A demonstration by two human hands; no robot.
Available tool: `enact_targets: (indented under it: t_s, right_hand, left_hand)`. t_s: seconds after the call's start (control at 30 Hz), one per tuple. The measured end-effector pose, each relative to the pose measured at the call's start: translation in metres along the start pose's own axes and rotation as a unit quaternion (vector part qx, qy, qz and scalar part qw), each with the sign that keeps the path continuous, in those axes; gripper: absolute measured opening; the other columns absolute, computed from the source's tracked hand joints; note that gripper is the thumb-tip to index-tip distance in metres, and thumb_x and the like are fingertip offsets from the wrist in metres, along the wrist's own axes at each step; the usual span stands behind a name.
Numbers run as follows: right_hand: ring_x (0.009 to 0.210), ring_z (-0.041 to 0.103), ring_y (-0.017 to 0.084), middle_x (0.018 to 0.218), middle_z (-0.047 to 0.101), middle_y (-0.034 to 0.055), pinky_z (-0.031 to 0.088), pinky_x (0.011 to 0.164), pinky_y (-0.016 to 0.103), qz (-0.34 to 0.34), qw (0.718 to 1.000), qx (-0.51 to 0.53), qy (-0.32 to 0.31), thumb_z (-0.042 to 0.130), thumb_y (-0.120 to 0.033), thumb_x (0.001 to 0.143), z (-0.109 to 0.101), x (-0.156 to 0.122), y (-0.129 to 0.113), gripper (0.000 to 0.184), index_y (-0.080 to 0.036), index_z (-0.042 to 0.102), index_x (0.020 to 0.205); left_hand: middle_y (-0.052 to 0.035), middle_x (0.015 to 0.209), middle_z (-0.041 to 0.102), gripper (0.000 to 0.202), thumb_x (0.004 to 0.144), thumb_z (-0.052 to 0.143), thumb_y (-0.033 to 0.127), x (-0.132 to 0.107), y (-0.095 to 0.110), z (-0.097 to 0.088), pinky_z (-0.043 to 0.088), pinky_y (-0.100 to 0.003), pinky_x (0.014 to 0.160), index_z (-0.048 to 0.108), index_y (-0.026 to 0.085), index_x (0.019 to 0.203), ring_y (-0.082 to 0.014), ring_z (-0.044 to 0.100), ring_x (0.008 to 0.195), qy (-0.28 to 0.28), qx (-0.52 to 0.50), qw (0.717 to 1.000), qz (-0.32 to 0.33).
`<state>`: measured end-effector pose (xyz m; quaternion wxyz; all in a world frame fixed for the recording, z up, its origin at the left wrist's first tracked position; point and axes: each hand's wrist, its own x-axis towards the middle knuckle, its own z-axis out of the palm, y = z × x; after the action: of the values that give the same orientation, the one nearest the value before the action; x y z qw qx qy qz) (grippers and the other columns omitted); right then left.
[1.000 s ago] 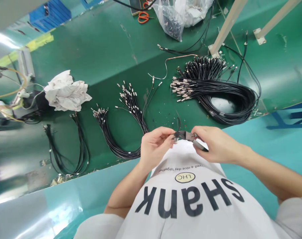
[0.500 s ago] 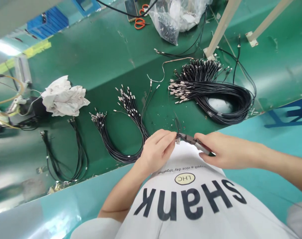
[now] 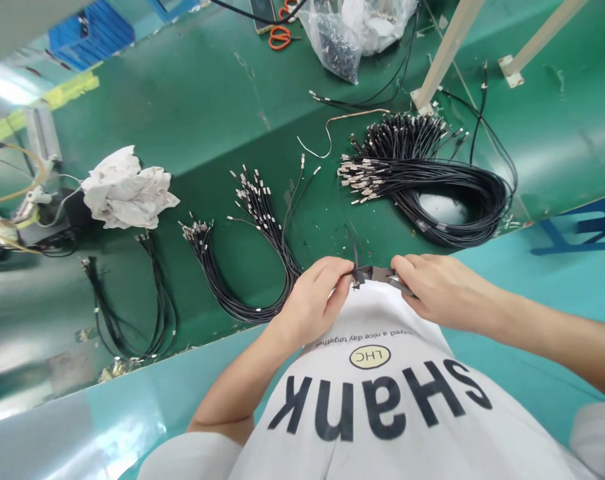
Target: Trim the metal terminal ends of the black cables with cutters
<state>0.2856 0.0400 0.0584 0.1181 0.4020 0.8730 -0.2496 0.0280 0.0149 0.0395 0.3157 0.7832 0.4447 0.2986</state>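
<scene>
My left hand point(image 3: 315, 300) pinches the end of a thin black cable point(image 3: 355, 252) just above my white shirt. Its fingertips meet at a small metal connector. My right hand point(image 3: 435, 288) is closed round the handles of small pliers point(image 3: 377, 273), whose jaws point left and touch the cable end between the two hands. The cable's loose part curls up over the green table point(image 3: 207, 100).
Bundles of black cables with metal ends lie on the table: a large coil point(image 3: 432, 180) at right, two fans point(image 3: 262, 220) in the middle, a loop point(image 3: 127, 300) at left. A crumpled white cloth point(image 3: 125, 190), plastic bags point(image 3: 352, 33), orange scissors point(image 3: 278, 37) and white frame legs point(image 3: 445, 53) stand farther off.
Both hands stayed together at the cable end. The right hand drew back slightly to the right and then returned, with the pliers' jaws kept on the connector.
</scene>
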Motion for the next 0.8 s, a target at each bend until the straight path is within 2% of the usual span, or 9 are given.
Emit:
enact_targets:
  t_s: [0.1, 0.17, 0.27, 0.33, 0.47, 0.57, 0.67, 0.73, 0.8]
  right_hand:
    - [0.062, 0.054, 0.019, 0.077, 0.062, 0.0056, 0.021, 0.057, 0.034, -0.015, 0.999, -0.043, -0.003, 0.048, -0.013, 0.088, 0.001, -0.002, 0.004, 0.007, -0.019, 0.049, 0.091]
    - [0.062, 0.053, 0.019, 0.076, 0.061, 0.0055, 0.022, 0.058, 0.034, -0.039, 0.998, -0.051, -0.001, 0.048, -0.013, 0.089, 0.002, -0.003, 0.007, 0.006, -0.018, 0.051, 0.091]
    - [0.063, 0.051, 0.018, 0.076, 0.059, 0.0039, 0.025, 0.060, 0.033, -0.076, 0.996, -0.045, 0.025, 0.049, -0.016, 0.092, 0.009, 0.000, 0.012, 0.004, -0.017, 0.053, 0.091]
    - [0.065, 0.051, 0.017, 0.078, 0.059, 0.0034, 0.028, 0.062, 0.033, -0.096, 0.993, -0.040, 0.059, 0.049, -0.017, 0.093, 0.018, 0.003, 0.015, 0.006, -0.017, 0.055, 0.092]
    - [0.067, 0.048, 0.018, 0.077, 0.058, 0.0038, 0.032, 0.066, 0.032, -0.142, 0.979, -0.037, 0.141, 0.046, -0.016, 0.093, 0.033, 0.011, 0.022, 0.011, -0.017, 0.057, 0.091]
    - [0.067, 0.046, 0.018, 0.075, 0.056, 0.0038, 0.032, 0.065, 0.032, -0.184, 0.965, -0.041, 0.185, 0.045, -0.016, 0.092, 0.037, 0.017, 0.026, 0.013, -0.018, 0.057, 0.087]
    - [0.066, 0.043, 0.018, 0.074, 0.055, 0.0030, 0.032, 0.065, 0.031, -0.227, 0.952, -0.029, 0.204, 0.045, -0.016, 0.093, 0.039, 0.021, 0.029, 0.014, -0.019, 0.056, 0.086]
    - [0.067, 0.043, 0.017, 0.075, 0.056, 0.0026, 0.032, 0.066, 0.031, -0.249, 0.950, 0.011, 0.186, 0.044, -0.017, 0.093, 0.042, 0.023, 0.029, 0.012, -0.019, 0.055, 0.089]
    - [0.069, 0.045, 0.017, 0.078, 0.057, 0.0019, 0.034, 0.068, 0.029, -0.249, 0.956, 0.063, 0.144, 0.046, -0.017, 0.091, 0.046, 0.025, 0.029, 0.008, -0.020, 0.054, 0.092]
  left_hand:
    - [-0.0129, 0.106, 0.074, 0.028, 0.096, 0.053, 0.012, -0.001, -0.001, -0.001, 0.059, -0.038, 0.087, 0.064, 0.017, 0.121, -0.0221, 0.069, 0.098, -0.035, 0.021, 0.999, 0.018]
    - [-0.0111, 0.099, 0.075, 0.025, 0.095, 0.055, 0.013, -0.003, -0.002, 0.000, 0.059, -0.035, 0.081, 0.067, 0.018, 0.116, -0.0205, 0.069, 0.090, -0.035, -0.012, 0.999, 0.007]
    - [-0.0053, 0.080, 0.072, 0.017, 0.096, 0.057, 0.019, -0.006, 0.000, 0.004, 0.054, -0.028, 0.066, 0.073, 0.019, 0.103, -0.0150, 0.065, 0.069, -0.024, -0.150, 0.983, -0.098]
    - [-0.0029, 0.070, 0.068, 0.016, 0.095, 0.061, 0.025, -0.006, 0.003, 0.006, 0.049, -0.025, 0.058, 0.075, 0.018, 0.094, -0.0124, 0.061, 0.060, -0.023, -0.280, 0.937, -0.209]
    - [-0.0012, 0.059, 0.062, 0.019, 0.082, 0.077, 0.034, -0.002, 0.011, 0.006, 0.036, -0.021, 0.044, 0.075, 0.016, 0.081, -0.0094, 0.051, 0.048, -0.036, -0.483, 0.793, -0.370]
    - [-0.0010, 0.055, 0.060, 0.018, 0.072, 0.082, 0.030, 0.002, 0.015, 0.004, 0.027, -0.020, 0.039, 0.073, 0.014, 0.071, -0.0072, 0.046, 0.043, -0.063, -0.566, 0.709, -0.417]
    - [-0.0018, 0.053, 0.062, 0.013, 0.068, 0.080, 0.024, 0.005, 0.018, 0.004, 0.028, -0.020, 0.039, 0.073, 0.013, 0.065, -0.0046, 0.039, 0.038, -0.111, -0.633, 0.629, -0.438]
    - [-0.0018, 0.051, 0.062, 0.011, 0.066, 0.078, 0.022, 0.005, 0.017, 0.007, 0.029, -0.020, 0.039, 0.072, 0.013, 0.063, -0.0033, 0.034, 0.035, -0.137, -0.662, 0.582, -0.452]
    - [-0.0007, 0.048, 0.059, 0.013, 0.065, 0.078, 0.022, 0.004, 0.014, 0.010, 0.027, -0.019, 0.038, 0.069, 0.013, 0.061, -0.0023, 0.029, 0.033, -0.141, -0.680, 0.557, -0.456]
